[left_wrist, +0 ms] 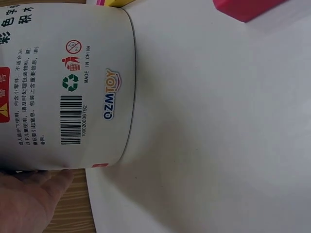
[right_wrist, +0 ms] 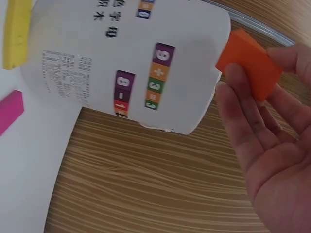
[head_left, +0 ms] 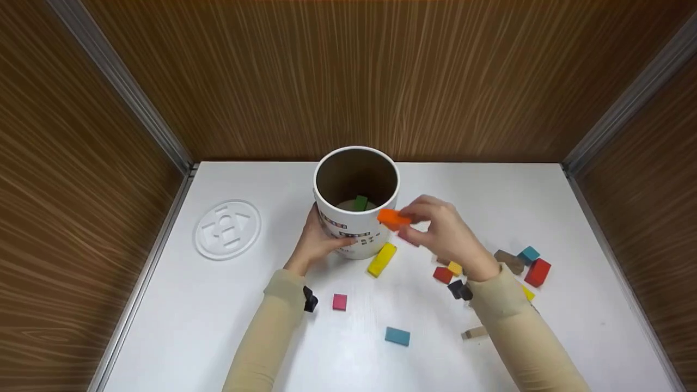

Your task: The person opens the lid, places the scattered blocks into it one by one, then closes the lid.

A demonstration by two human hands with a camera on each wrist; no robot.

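A tall white canister (head_left: pixel 367 250) with printed letters and sums stands upright on the table, its open top towards me. A green block (head_left: pixel 360 203) lies on its bottom. My left hand (head_left: pixel 317 239) grips the canister's left side, thumb across the front; in the left wrist view part of that hand (left_wrist: pixel 29 201) shows against the wall. My right hand (head_left: pixel 444 231) pinches an orange block (head_left: pixel 392 219) between fingertips and thumb. That block (right_wrist: pixel 252 63) is close to the canister's rim, overlapping its edge in the right wrist view. A yellow block (head_left: pixel 382 259) lies by the canister's base.
A round white lid (head_left: pixel 227 230) lies at the left. Scattered nearer me are a pink block (head_left: pixel 340 302) and a blue block (head_left: pixel 397 336). Around my right forearm lie several blocks, including a red one (head_left: pixel 538 273) and a teal one (head_left: pixel 528 255). Wood-grain panels (head_left: pixel 359 81) enclose the table.
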